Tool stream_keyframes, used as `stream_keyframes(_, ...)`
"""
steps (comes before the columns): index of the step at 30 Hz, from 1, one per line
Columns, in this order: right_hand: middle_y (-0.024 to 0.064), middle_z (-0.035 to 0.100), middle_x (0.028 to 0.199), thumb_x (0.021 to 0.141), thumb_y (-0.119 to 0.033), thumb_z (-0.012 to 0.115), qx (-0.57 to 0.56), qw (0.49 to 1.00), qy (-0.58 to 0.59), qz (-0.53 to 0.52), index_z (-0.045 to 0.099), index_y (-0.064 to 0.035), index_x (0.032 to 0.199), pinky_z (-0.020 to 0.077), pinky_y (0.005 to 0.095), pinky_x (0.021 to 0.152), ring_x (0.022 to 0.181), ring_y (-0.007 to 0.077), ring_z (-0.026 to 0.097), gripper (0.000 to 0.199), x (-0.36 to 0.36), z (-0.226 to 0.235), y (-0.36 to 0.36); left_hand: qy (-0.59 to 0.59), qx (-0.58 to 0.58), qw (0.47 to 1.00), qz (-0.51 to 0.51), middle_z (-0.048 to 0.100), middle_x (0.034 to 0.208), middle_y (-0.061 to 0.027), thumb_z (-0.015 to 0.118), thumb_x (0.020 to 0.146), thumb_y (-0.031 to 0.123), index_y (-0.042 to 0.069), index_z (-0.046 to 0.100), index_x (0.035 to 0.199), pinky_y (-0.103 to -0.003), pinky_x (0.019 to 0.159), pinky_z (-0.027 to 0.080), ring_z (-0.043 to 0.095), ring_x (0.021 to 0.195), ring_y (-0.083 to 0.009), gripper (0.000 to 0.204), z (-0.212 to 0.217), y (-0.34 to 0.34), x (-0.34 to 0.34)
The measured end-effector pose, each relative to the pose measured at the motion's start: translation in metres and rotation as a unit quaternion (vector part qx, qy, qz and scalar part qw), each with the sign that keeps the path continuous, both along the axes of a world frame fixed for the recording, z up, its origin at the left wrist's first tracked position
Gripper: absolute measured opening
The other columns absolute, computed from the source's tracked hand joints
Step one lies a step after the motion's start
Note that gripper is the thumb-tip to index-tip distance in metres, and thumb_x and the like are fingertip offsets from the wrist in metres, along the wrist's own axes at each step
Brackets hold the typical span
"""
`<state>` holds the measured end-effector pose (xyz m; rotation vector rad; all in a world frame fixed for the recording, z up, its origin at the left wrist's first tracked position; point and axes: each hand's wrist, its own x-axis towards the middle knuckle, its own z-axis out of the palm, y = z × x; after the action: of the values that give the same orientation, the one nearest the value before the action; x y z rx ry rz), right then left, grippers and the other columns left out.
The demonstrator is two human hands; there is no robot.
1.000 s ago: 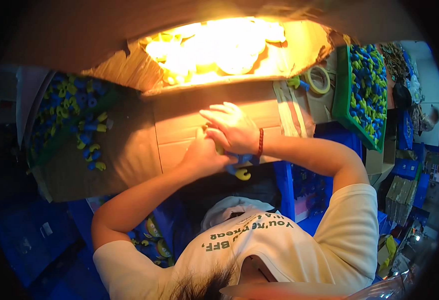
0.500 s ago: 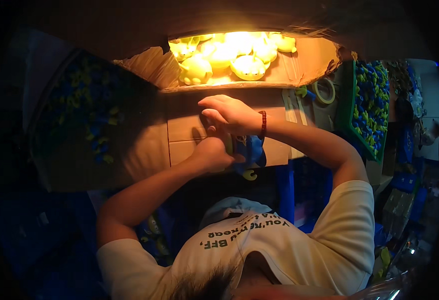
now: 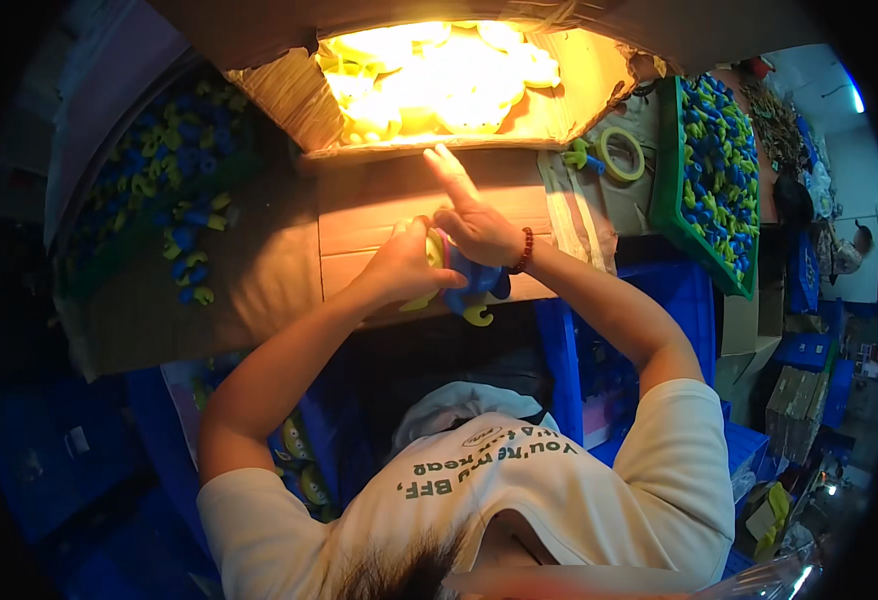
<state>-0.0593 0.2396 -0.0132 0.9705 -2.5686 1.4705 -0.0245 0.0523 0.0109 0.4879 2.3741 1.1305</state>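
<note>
A blue and yellow-green toy figure [image 3: 477,281] is held over the near edge of the cardboard-covered bench. My left hand [image 3: 405,264] closes round its left side, thumb pointing right across it. Against the toy's far side rests my right hand [image 3: 484,228], with fingers stretched out toward the lit cardboard box. A curved yellow-green piece [image 3: 478,316] hangs at the toy's near end. Both hands hide much of the figure.
The brightly lit cardboard box [image 3: 579,130] holds several yellow-green toy parts. At right stands a green tray [image 3: 667,190] full of small blue and yellow-green pieces, beside a tape roll [image 3: 620,153]. More loose pieces [image 3: 189,245] lie at left. Blue crates [image 3: 674,300] stand below the bench.
The view has tilted and brightened. My right hand has straightened its fingers toward the box, where before they curved leftward over the left hand. More of the toy shows now.
</note>
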Motion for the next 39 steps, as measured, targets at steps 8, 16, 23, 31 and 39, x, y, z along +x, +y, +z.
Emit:
stream_keyframes(8, 0.0148, 0.029, 0.161, 0.074, -0.023, 0.092, -0.137, 0.957, -0.235, 0.097, 0.016, -0.0146, 0.162, 0.0392, 0.0492, 0.113, 0.145, 0.0263, 0.036, 0.117, 0.078, 0.055, 0.077, 0.287, 0.13, 0.949, 0.022, 0.042, 0.135, -0.0221, 0.096, 0.059, 0.016, 0.016, 0.04, 0.147, -0.049, 0.099, 0.052, 0.053, 0.122, -0.0446, 0.104, 0.016, -0.022, 0.067)
stream_keyframes(16, 0.0194, 0.059, 0.131, 0.07, -0.005, 0.091, -0.147, 0.984, 0.021, -0.097, 0.048, -0.0031, 0.137, 0.0508, 0.0425, 0.1, 0.12, 0.0312, 0.062, 0.08, 0.141, 0.022, 0.011, 0.135, 0.336, 0.891, 0.272, 0.042, 0.134, -0.0139, 0.086, 0.081, 0.018, 0.008, 0.019, 0.156, -0.04, 0.103, 0.05, 0.05, 0.123, -0.0251, 0.101, -0.008, -0.014, 0.129)
stream_keyframes(23, 0.0294, 0.057, 0.129, 0.084, -0.02, 0.082, -0.154, 0.96, 0.232, 0.029, 0.047, -0.0025, 0.137, 0.0507, 0.0562, 0.099, 0.116, 0.0479, 0.061, 0.067, 0.178, 0.005, -0.062, -0.208, 0.596, 0.724, 0.279, 0.048, 0.138, -0.0063, 0.091, 0.073, 0.019, 0.01, 0.033, 0.151, -0.035, 0.106, 0.045, 0.047, 0.13, -0.0166, 0.097, 0.02, -0.035, 0.176)
stream_keyframes(31, 0.0314, 0.044, 0.146, 0.08, -0.008, 0.083, -0.071, 0.968, 0.133, 0.199, 0.042, -0.0056, 0.147, 0.0467, 0.0512, 0.106, 0.132, 0.046, 0.051, 0.078, 0.204, 0.003, -0.099, 0.052, 0.343, 0.807, 0.477, 0.057, 0.124, -0.0093, 0.086, 0.077, 0.012, 0.008, 0.035, 0.145, -0.037, 0.088, 0.058, 0.066, 0.103, -0.0208, 0.085, 0.013, -0.22, 0.289)
stream_keyframes(39, 0.0176, 0.052, 0.145, 0.091, 0.004, 0.067, 0.065, 0.993, -0.046, 0.082, 0.054, -0.0014, 0.136, 0.0529, 0.0387, 0.098, 0.123, 0.0301, 0.061, 0.048, 0.196, -0.032, -0.032, 0.12, 0.082, 0.477, 0.867, 0.053, 0.134, -0.0146, 0.088, 0.075, 0.015, 0.009, 0.022, 0.15, -0.046, 0.09, 0.054, 0.062, 0.114, -0.0286, 0.1, -0.079, -0.405, 0.52)
